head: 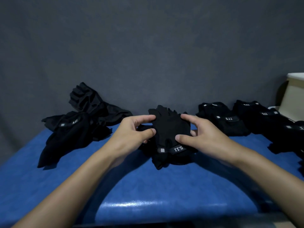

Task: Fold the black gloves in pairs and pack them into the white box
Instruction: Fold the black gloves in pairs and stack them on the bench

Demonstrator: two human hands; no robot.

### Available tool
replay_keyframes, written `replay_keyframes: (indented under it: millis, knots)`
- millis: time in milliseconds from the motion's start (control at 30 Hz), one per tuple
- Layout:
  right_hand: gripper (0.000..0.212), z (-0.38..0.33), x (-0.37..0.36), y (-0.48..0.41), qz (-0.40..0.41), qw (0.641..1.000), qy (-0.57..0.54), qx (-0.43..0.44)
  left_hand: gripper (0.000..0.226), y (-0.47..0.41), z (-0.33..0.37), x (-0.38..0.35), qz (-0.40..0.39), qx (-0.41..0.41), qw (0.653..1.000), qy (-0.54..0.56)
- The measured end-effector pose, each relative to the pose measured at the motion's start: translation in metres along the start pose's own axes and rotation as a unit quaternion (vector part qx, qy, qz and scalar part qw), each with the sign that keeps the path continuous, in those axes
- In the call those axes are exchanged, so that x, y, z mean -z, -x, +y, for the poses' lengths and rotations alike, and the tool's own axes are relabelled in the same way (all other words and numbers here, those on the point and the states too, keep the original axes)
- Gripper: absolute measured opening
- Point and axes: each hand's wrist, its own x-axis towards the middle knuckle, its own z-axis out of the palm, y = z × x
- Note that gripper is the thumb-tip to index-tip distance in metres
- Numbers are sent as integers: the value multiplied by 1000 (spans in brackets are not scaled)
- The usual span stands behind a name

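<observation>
Dark grey wall, plain, fills the upper half. Below it a blue worktop, glossy at the near edge. White box at the far right edge, only partly in frame, beyond the folded stacks.

Left of centre: loose heap of black gloves, one leaning against the wall, fingers up. Right: folded stacks in a row, "5.11" cuff labels showing, running off frame.

Centre gloves lie on the worktop, fingers toward the wall, "5.11" cuff toward the camera.

Both forearms reach in from the bottom corners. Left hand pinches the centre gloves' left edge, thumb against curled forefinger. Right hand grips the right edge, thumb on top near the cuff, forefinger curled over the upper part.
</observation>
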Motion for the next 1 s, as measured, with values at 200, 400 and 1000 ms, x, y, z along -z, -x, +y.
replay_keyframes:
  millis: [200,400,1000]
  knots:
    - [30,4,-9,-2,-1,998,60,-16,37,-2,-9,0,0,9,998,-63]
    - [36,4,-14,-4,6,975,218,-45,39,-1,-15,-1,-17,24,987,-159]
    - [16,17,-8,-10,-15,984,175,-43,42,-7,-30,-8,6,22,984,-175]
